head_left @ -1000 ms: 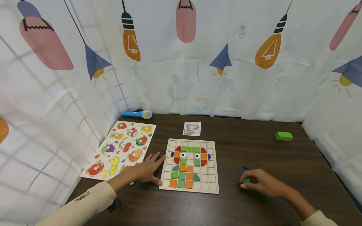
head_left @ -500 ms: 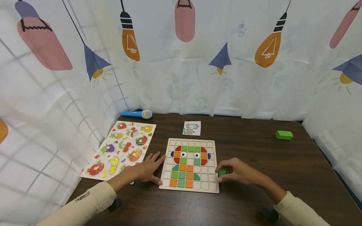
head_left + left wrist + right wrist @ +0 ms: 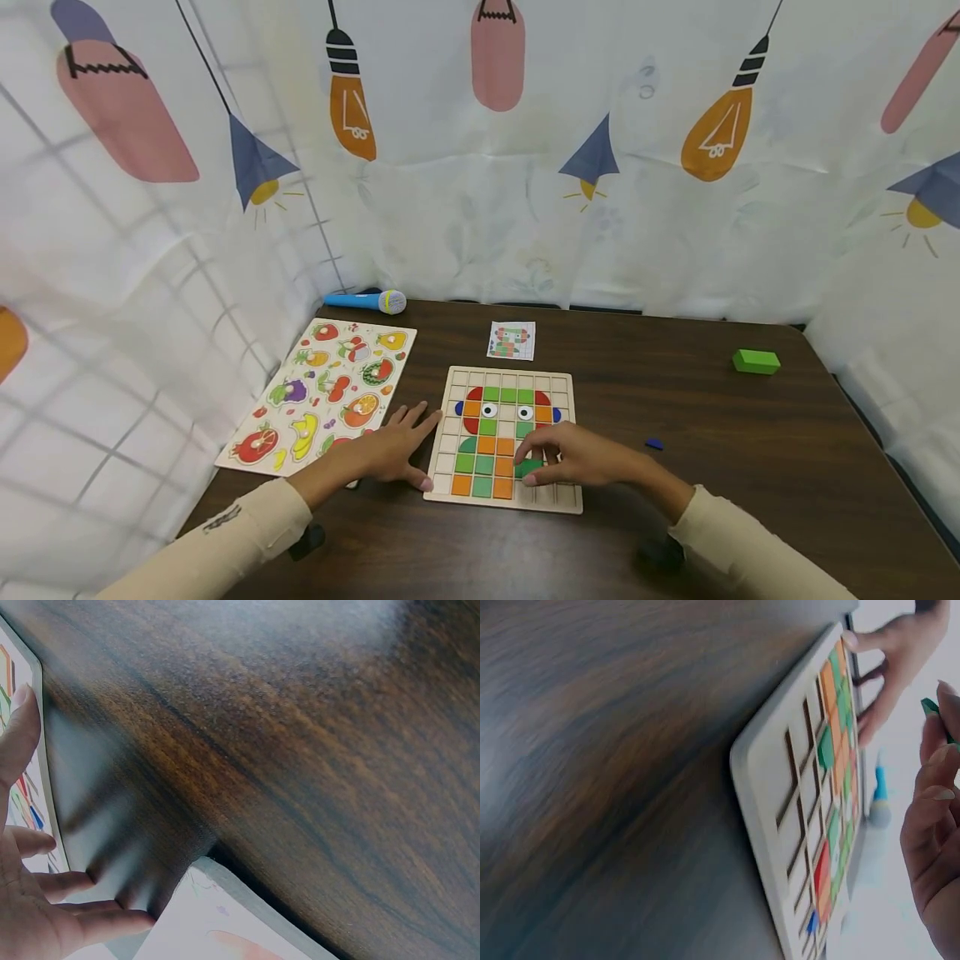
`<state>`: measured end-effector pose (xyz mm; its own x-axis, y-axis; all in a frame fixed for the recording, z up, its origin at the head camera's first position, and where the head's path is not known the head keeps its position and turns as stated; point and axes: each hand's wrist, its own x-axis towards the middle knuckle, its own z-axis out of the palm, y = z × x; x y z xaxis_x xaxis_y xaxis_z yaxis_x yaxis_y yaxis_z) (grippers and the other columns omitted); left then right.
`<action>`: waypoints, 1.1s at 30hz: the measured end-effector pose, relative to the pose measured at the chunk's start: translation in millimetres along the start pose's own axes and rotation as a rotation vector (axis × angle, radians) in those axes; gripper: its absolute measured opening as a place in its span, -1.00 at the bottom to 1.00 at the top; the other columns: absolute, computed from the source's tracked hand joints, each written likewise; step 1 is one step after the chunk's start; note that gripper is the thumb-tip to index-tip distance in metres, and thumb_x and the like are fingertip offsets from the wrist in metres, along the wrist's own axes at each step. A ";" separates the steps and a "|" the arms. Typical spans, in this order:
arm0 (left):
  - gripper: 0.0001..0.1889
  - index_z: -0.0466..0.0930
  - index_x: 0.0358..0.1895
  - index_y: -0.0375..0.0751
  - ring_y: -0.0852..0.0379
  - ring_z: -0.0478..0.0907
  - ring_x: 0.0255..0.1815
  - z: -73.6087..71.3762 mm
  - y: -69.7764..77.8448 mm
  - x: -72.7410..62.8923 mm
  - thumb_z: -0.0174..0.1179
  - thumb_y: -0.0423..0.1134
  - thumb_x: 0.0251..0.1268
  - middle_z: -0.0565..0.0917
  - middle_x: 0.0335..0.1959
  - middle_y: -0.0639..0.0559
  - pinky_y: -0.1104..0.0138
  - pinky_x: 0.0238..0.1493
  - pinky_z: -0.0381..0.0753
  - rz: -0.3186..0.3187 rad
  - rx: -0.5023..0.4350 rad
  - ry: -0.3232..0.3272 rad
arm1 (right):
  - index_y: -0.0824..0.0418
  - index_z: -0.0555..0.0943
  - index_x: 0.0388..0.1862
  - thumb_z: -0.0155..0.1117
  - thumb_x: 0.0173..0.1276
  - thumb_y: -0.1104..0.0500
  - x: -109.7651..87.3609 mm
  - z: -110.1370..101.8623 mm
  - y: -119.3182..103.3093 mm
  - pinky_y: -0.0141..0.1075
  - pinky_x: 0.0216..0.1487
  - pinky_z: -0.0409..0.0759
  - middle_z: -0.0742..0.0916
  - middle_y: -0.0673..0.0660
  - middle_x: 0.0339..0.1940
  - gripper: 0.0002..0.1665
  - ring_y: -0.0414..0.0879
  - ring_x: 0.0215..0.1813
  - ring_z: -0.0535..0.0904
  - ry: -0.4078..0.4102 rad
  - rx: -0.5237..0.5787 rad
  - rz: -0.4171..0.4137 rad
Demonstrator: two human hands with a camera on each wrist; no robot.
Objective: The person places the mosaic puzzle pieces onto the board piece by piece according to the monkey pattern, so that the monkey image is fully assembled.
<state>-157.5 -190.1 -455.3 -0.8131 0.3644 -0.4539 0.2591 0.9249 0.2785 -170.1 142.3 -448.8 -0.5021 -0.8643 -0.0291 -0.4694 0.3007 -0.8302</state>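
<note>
In the head view a wooden grid board (image 3: 551, 497) holds coloured tiles forming a figure with round eyes. My left hand (image 3: 397, 452) lies along the board's left side with fingers spread, the thumb at the lower left corner. Over the lower right part of the grid, my right hand (image 3: 577, 454) pinches a green tile (image 3: 528, 468) between thumb and fingers. The right wrist view shows that green tile (image 3: 930, 707) at the fingertips, above the board (image 3: 761, 802). A teal quarter-round tile (image 3: 826, 748) sits in the grid there.
A fruit puzzle board (image 3: 255, 417) lies left of my left hand. Behind the grid is a small pattern card (image 3: 512, 341), with a blue toy microphone (image 3: 367, 302) at the back left. A blue piece (image 3: 654, 444) and a green block (image 3: 756, 362) lie to the right.
My right hand has carried the green tile leftward from beside the blue piece, past the board's right edge, to over the grid. My left hand has stayed in place.
</note>
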 end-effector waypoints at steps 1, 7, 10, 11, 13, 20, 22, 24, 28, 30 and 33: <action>0.14 0.03 0.62 -0.08 -0.45 -0.06 0.59 0.1 -0.1 -0.1 0.46 0.22 0.03 0.00 0.63 -0.28 -0.26 0.41 0.24 0.001 -0.002 0.001 | 0.14 0.68 0.02 0.32 0.43 -0.05 4.7 2.8 -0.5 -0.47 -0.35 0.48 0.61 -0.11 -0.34 -0.65 -0.34 -0.38 0.45 -0.007 0.000 -0.006; 0.13 0.03 0.62 -0.09 -0.46 -0.08 0.59 0.3 -0.4 -1.0 0.46 0.22 0.04 -0.01 0.63 -0.29 -0.26 0.42 0.23 0.010 -0.018 0.005 | 0.15 0.70 0.01 0.27 0.47 -0.06 30.6 16.6 -4.6 -0.50 -0.36 0.44 0.65 -0.15 -0.35 -0.66 -0.35 -0.40 0.44 -0.017 -0.012 -0.022; 0.12 0.03 0.61 -0.10 -0.46 -0.08 0.59 0.2 -0.4 -1.6 0.45 0.22 0.05 -0.01 0.63 -0.29 -0.25 0.42 0.24 0.015 -0.023 0.007 | 0.19 0.70 0.08 0.21 0.52 0.00 39.9 20.1 -8.2 -0.50 -0.38 0.44 0.71 -0.11 -0.29 -0.65 -0.36 -0.43 0.45 -0.015 -0.021 -0.030; 0.12 0.03 0.61 -0.10 -0.45 -0.08 0.60 -0.1 -0.4 -1.9 0.45 0.23 0.05 -0.01 0.63 -0.29 -0.25 0.42 0.24 0.015 -0.023 0.006 | 0.20 0.69 0.11 0.19 0.54 0.04 42.7 21.0 -9.5 -0.50 -0.38 0.45 0.73 -0.10 -0.26 -0.65 -0.36 -0.43 0.46 -0.017 -0.021 -0.033; 0.13 0.03 0.62 -0.09 -0.45 -0.08 0.60 -0.8 -0.5 -2.6 0.46 0.23 0.04 -0.01 0.63 -0.28 -0.26 0.41 0.25 0.013 -0.026 0.003 | 0.20 0.68 0.16 0.15 0.55 0.09 47.7 22.7 -11.4 -0.50 -0.38 0.45 0.75 -0.08 -0.23 -0.65 -0.37 -0.43 0.46 -0.026 -0.018 -0.032; 0.17 0.02 0.62 -0.04 -0.44 -0.09 0.60 -4.2 -0.9 -3.7 0.52 0.20 -0.04 -0.01 0.64 -0.26 -0.30 0.39 0.25 0.002 -0.046 -0.017 | 0.15 0.66 0.11 0.29 0.46 0.10 62.9 30.7 -14.2 -0.49 -0.43 0.47 0.68 -0.13 -0.29 -0.70 -0.35 -0.51 0.43 -0.034 -0.004 -0.004; 0.18 0.02 0.62 -0.03 -0.43 -0.09 0.60 -4.5 -1.2 -3.7 0.52 0.19 -0.04 -0.02 0.64 -0.26 -0.29 0.39 0.25 0.001 -0.048 -0.020 | 0.15 0.65 0.07 0.35 0.42 0.11 66.4 33.3 -14.5 -0.49 -0.43 0.47 0.66 -0.14 -0.34 -0.71 -0.35 -0.53 0.44 -0.021 -0.002 0.007; 0.18 0.02 0.62 -0.03 -0.43 -0.08 0.60 -4.8 -1.4 -3.4 0.53 0.18 -0.04 -0.02 0.64 -0.26 -0.29 0.39 0.25 0.002 -0.048 -0.022 | 0.14 0.64 0.03 0.40 0.38 0.12 69.4 36.2 -14.7 -0.49 -0.41 0.47 0.65 -0.15 -0.40 -0.72 -0.35 -0.52 0.44 -0.001 -0.008 0.025; 0.17 0.02 0.62 -0.03 -0.42 -0.07 0.60 -5.6 -1.8 -2.6 0.53 0.17 -0.05 -0.01 0.63 -0.26 -0.27 0.39 0.26 0.001 -0.045 -0.023 | 0.14 0.65 0.00 0.42 0.36 0.12 74.6 44.0 -13.7 -0.50 -0.39 0.46 0.66 -0.16 -0.47 -0.72 -0.35 -0.53 0.44 0.046 -0.038 0.075; 0.17 0.03 0.62 -0.02 -0.41 -0.06 0.60 -5.6 -2.3 -1.9 0.53 0.18 -0.05 0.00 0.63 -0.26 -0.27 0.39 0.27 -0.001 -0.040 -0.025 | 0.16 0.66 0.02 0.41 0.36 0.14 76.9 48.4 -12.8 -0.49 -0.35 0.49 0.69 -0.15 -0.47 -0.72 -0.36 -0.51 0.47 0.059 -0.042 0.100; 0.17 0.04 0.62 -0.01 -0.40 -0.06 0.60 -5.4 -2.8 -1.5 0.53 0.18 -0.06 0.00 0.63 -0.25 -0.26 0.40 0.27 -0.003 -0.033 -0.029 | 0.20 0.68 0.05 0.39 0.36 0.19 80.6 55.0 -11.4 -0.48 -0.28 0.53 0.72 -0.13 -0.46 -0.70 -0.37 -0.46 0.54 0.066 -0.040 0.132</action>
<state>-159.8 -193.9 -450.8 -0.7983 0.3650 -0.4791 0.2389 0.9221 0.3044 -165.4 47.0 -472.3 -0.6077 -0.7881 -0.0986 -0.4237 0.4267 -0.7990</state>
